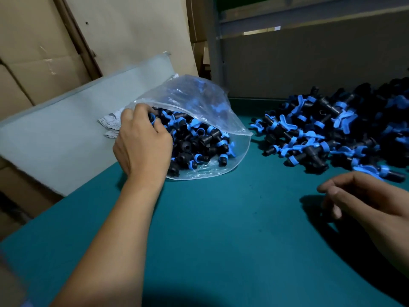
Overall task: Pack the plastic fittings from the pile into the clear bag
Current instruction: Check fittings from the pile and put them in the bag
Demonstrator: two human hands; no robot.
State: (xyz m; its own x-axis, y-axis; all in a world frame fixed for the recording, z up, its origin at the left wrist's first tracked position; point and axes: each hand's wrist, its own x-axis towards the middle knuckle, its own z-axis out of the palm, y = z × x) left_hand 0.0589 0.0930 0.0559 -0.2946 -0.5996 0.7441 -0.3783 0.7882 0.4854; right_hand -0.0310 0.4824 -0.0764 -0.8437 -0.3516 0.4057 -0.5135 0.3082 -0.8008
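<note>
A clear plastic bag lies on the teal table at centre left, its mouth facing right, with several black and blue fittings inside. My left hand grips the left edge of the bag's mouth, fingers curled around the plastic rim and a fitting there. A big pile of black and blue fittings covers the table at the right. My right hand hovers just in front of the pile with fingers loosely curled and nothing in it.
A pale grey board leans behind the bag, with crumpled paper on it. Cardboard boxes stand at the back left. A grey partition wall closes the back of the table.
</note>
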